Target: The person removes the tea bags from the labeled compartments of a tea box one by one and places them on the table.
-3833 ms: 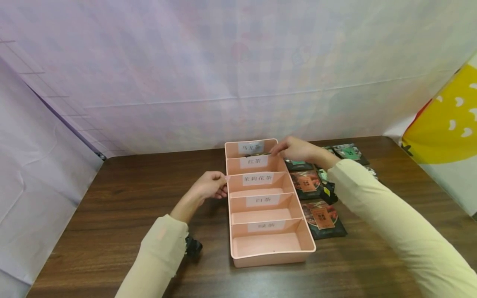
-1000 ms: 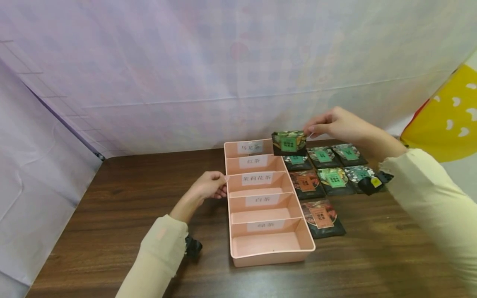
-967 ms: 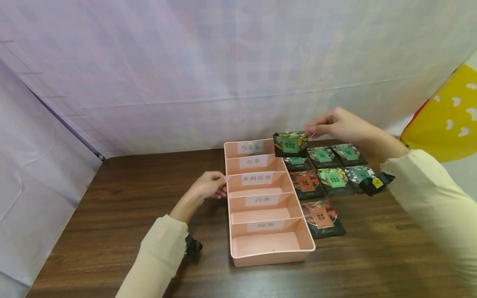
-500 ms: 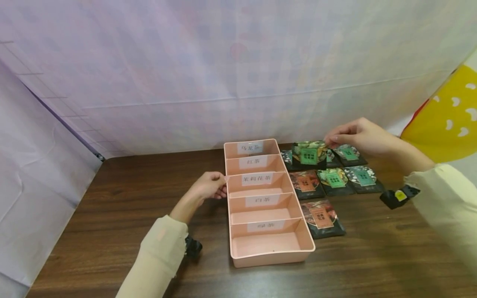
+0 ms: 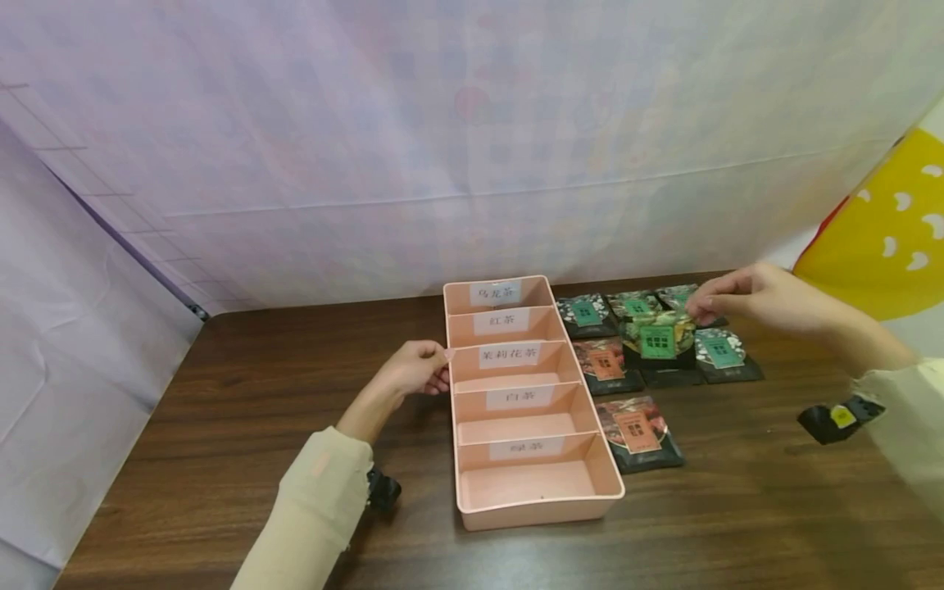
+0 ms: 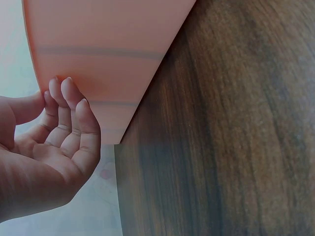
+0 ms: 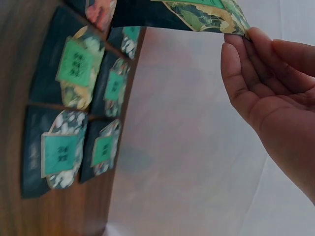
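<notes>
In the head view my right hand [image 5: 767, 303] pinches the upper right corner of a black tea sachet [image 5: 659, 342] with a green label. The sachet is upright above the laid-out sachets and hides most of one behind it. The right wrist view shows the thumb and fingers on the corner of the held sachet [image 7: 206, 17]. My left hand [image 5: 415, 367] pinches the left rim of a pink divided tray [image 5: 542, 518]. The left wrist view has the fingers of the left hand [image 6: 64, 142] against the tray's outer wall [image 6: 108, 29].
Right of the tray lie several tea sachets on the brown table [image 5: 243, 410]. Two have orange labels, including the front sachet [image 5: 638, 434]; others are green-labelled, such as the rightmost sachet [image 5: 726, 354]. Paper labels [image 5: 519, 397] mark the compartments. A pale curtain [image 5: 472, 147] hangs behind.
My right hand was at the tray's far compartments, then held the green-labelled sachet above the far right corner. It has since carried the sachet right and lower. The left hand stays on the rim.
</notes>
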`<state>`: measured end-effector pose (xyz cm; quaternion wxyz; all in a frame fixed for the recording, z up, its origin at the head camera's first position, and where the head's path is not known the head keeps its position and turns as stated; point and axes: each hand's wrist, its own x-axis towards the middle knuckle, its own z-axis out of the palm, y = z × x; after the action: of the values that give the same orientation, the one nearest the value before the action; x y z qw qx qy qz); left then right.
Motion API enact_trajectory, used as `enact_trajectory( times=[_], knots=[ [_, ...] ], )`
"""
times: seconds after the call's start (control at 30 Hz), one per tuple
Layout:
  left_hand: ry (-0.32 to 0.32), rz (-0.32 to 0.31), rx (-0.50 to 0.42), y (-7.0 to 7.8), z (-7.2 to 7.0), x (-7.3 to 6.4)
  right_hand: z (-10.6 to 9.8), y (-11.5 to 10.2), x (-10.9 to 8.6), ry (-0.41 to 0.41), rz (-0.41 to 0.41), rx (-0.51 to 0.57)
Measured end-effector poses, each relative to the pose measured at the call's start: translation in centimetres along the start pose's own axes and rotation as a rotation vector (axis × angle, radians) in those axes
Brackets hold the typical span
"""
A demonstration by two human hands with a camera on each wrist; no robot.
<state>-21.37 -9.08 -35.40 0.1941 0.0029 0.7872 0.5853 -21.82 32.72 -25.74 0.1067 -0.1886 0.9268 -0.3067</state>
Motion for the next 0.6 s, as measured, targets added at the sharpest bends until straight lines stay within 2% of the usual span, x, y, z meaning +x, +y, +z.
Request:
enact_trajectory(
  times=[0.17,0.33,0.6],
  knots=[
    [0.004,-0.002,0.004,-0.1,0.0,0.1,0.2,2.1,-1.2,0.008,-0.039,0.054],
    [0.003,-0.002,0.004,-0.1,0.0,0.1,0.1,4.1,-2.2,-0.001,-0.078,0.052],
    [0.011,0.0,0.003,0.1,0.0,-0.2,-0.2,5.9,-3.3,-0.043,-0.072,0.077]
  ],
)
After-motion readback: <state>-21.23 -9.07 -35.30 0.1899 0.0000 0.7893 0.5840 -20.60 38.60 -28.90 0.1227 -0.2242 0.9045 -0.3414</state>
